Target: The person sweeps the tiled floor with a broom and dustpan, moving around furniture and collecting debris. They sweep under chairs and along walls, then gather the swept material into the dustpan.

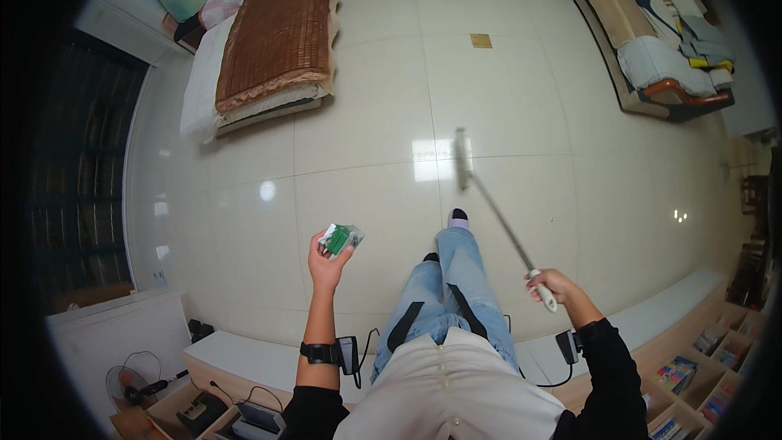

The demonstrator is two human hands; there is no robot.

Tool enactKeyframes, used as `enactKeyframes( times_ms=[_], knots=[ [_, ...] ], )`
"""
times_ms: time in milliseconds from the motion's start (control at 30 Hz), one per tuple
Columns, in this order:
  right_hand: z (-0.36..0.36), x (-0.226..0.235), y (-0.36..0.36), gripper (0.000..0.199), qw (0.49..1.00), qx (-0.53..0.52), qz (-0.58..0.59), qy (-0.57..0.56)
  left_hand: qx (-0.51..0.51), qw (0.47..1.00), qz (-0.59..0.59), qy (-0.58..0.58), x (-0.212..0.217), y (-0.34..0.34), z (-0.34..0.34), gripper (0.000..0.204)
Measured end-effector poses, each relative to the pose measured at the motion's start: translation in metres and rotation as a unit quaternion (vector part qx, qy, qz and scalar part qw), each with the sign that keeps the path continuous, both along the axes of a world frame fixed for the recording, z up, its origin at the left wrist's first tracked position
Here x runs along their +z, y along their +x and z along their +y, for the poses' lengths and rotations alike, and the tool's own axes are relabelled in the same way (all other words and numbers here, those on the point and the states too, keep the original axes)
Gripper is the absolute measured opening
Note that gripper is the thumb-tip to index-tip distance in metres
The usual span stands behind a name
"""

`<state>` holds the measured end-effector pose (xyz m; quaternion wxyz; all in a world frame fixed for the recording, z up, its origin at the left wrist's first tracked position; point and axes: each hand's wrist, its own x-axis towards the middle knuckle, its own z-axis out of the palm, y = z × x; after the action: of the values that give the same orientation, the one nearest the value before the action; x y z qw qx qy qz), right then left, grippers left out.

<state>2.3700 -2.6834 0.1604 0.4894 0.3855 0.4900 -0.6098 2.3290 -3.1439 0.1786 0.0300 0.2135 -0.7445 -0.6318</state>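
Note:
My left hand is closed round a small green and white packet with clear plastic about it, held up over the tiled floor. My right hand grips the white handle end of a long-handled floor tool. Its thin grey pole slants forward and left to a narrow bar-shaped head, which is blurred, so I cannot tell its exact kind. The head appears low over the pale tiles, beyond my forward foot.
A bed-like seat with a brown mat stands far left. A beige sofa lines the back and right, with clothes piled on it. A small tan square lies on the floor. Low shelves stand near me.

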Motion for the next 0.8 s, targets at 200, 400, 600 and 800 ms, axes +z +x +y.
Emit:
enactKeyframes(
  times_ms=[200,400,600,800],
  knots=[
    [-0.12,-0.076,-0.088,0.019,0.976,0.098,-0.018,-0.194,0.08,0.996,-0.033,0.001,0.003,0.003,0.006,0.052],
    [-0.227,-0.147,-0.186,0.01,0.961,0.089,-0.117,-0.234,0.119,0.989,-0.078,-0.046,0.012,-0.016,0.022,0.051],
    [-0.041,-0.154,-0.228,0.018,0.903,-0.181,-0.194,-0.339,0.111,0.992,-0.068,0.0,0.004,-0.073,0.045,0.051],
    [0.149,-0.094,-0.184,0.02,0.886,-0.376,-0.073,-0.261,0.022,0.998,-0.062,0.022,-0.005,-0.162,0.095,0.052]
  ],
)
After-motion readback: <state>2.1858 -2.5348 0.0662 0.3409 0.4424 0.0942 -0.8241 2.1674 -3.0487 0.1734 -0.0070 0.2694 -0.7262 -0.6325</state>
